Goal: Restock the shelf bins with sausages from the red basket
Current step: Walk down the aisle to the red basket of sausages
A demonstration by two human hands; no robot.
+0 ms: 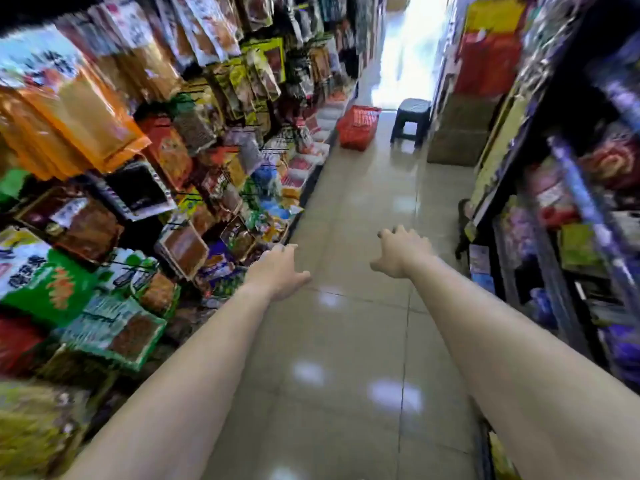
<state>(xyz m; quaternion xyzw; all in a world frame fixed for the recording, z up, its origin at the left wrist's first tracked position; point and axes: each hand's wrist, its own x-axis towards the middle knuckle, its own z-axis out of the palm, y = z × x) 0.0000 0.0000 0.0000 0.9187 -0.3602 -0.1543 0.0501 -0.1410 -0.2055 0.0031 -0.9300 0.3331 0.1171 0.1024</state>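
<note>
Head view: two bare forearms reach forward over a glossy tiled floor (349, 216) in a narrow shop aisle. The left hand (280, 270) is held palm down with its fingers loosely straight and the thumb spread toward the other hand; it holds nothing and touches nothing. The right hand (398, 252) is level with it and apart from it, knuckles up, fingers hanging loosely curled, and it too holds nothing.

The red basket (358, 128) stands on the floor well ahead of both hands, up the aisle between them and slightly toward the left hand's side. It is tilted, and its far edge is against the foot of the left shelving. From here its contents cannot be made out. Just beside it, on the right hand's side, is a dark plastic stool (410, 119).

Off the left hand's outer side, close by, the left shelving (145, 188) carries hanging snack packets, blurred. Farther ahead along its lower edge, between the left hand and the basket, are the shelf bins (304, 168) holding red and white packs too smeared to identify.

Off the right hand's outer side runs a dark rack (568, 216) of packaged goods. Beyond it, stacked cardboard boxes (457, 133) stand on the floor near the stool.
</note>
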